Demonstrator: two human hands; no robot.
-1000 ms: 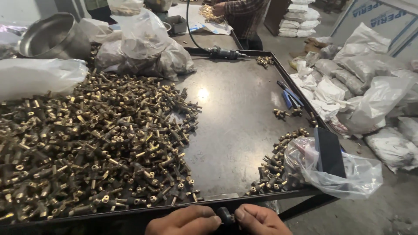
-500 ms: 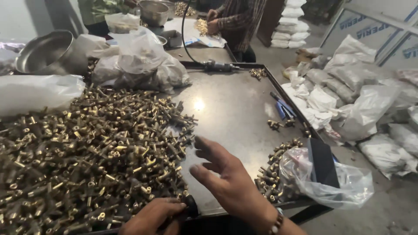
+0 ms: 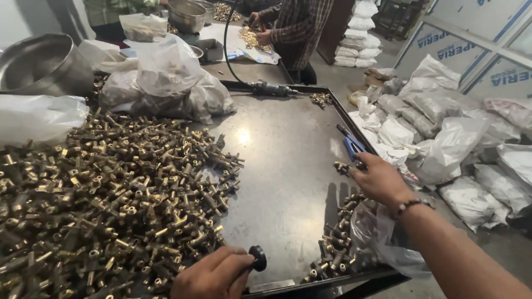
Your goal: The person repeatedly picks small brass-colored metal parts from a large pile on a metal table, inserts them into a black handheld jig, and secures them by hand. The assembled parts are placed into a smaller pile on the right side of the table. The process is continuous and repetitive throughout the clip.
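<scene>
Right hand (image 3: 379, 178) hides its fingers, perhaps gripping brass fittings (image 3: 343, 168).

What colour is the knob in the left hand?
Black; the round knob shows in the head view.

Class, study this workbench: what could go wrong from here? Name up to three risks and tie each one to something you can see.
1. The right hand reaches for a small cluster of brass fittings by the metal tray's rim; a nudge might send them over the edge.
2. The clear plastic bag hangs at the tray's corner beside a row of fittings; it may slip off.
3. The left hand, pinching a black knob, sits against the big pile of fittings; pieces could roll.
</scene>
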